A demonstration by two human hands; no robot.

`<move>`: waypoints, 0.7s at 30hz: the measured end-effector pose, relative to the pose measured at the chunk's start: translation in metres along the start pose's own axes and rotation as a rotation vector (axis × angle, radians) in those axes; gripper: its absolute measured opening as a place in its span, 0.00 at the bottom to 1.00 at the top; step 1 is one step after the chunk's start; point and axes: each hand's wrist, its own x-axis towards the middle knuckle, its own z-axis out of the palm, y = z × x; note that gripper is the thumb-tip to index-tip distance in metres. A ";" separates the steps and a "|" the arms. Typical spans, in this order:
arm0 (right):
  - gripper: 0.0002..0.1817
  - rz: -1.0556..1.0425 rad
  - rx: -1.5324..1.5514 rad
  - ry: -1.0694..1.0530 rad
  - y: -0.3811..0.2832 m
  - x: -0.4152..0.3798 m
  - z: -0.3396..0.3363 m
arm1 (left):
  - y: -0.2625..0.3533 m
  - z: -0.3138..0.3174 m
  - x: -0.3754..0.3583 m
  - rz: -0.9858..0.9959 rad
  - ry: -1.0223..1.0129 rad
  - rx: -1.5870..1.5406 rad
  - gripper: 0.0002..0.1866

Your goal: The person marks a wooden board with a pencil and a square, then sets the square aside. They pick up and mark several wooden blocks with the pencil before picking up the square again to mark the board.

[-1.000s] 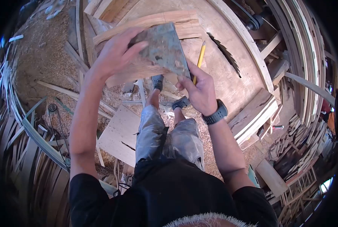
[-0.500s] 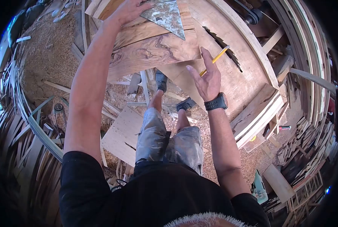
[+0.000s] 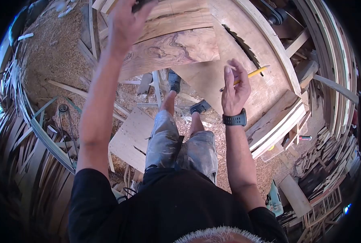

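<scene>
My left hand (image 3: 125,26) is blurred at the top edge, above the left part of a wooden board. Its fingers are partly cut off, and I cannot make out whether they hold anything. A small dark patch shows beside them. The board (image 3: 176,47) has a swirling brown grain and a long crack across it. My right hand (image 3: 237,91), with a black watch on the wrist, is closed around a yellow pencil (image 3: 258,71). It is raised over the plywood tabletop (image 3: 265,99), to the right of the board. The pencil's yellow end points right.
A dark toothed saw blade (image 3: 243,45) shows in a slot of the tabletop. A thick timber piece (image 3: 275,115) lies along the table's right edge. Sawdust and offcuts cover the floor around my feet. A plywood sheet (image 3: 130,137) lies left of my legs.
The metal triangle that lay under my left hand no longer shows on the board. My left hand has lifted and blurred. My right hand has moved right, its fingers curling around the pencil.
</scene>
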 end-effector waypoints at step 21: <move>0.15 0.495 0.584 0.033 0.029 -0.021 0.048 | 0.050 0.054 -0.143 0.169 -0.293 0.299 0.27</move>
